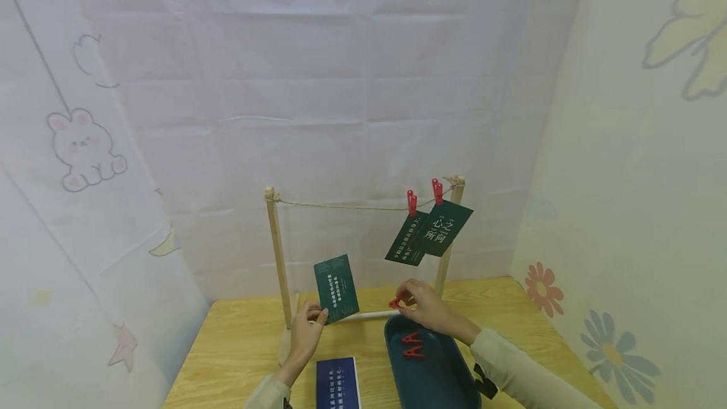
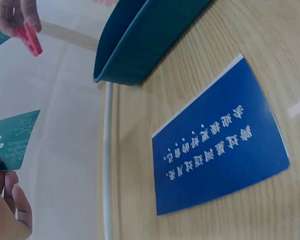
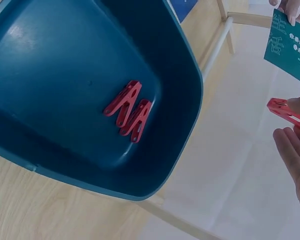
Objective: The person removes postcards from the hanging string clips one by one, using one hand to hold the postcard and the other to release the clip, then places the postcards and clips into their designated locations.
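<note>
My left hand (image 1: 307, 332) pinches a green card (image 1: 336, 289) by its lower edge, holding it up below the left part of the string (image 1: 341, 207). The right hand (image 1: 423, 305) grips a red clothespin (image 3: 289, 113) between thumb and fingers, above the far end of a dark teal tray (image 1: 431, 365). Two more red clothespins (image 3: 129, 110) lie inside that tray. On the string's right side, two dark green cards (image 1: 447, 227) hang tilted and overlapping, each from a red clothespin (image 1: 437, 191).
The string runs between two wooden posts (image 1: 278, 251) of a frame with a white bar (image 2: 107, 160) low down. A stack of blue cards (image 2: 215, 145) lies on the wooden table (image 1: 227, 346), left of the tray. Patterned cloth walls (image 1: 352, 81) enclose the table.
</note>
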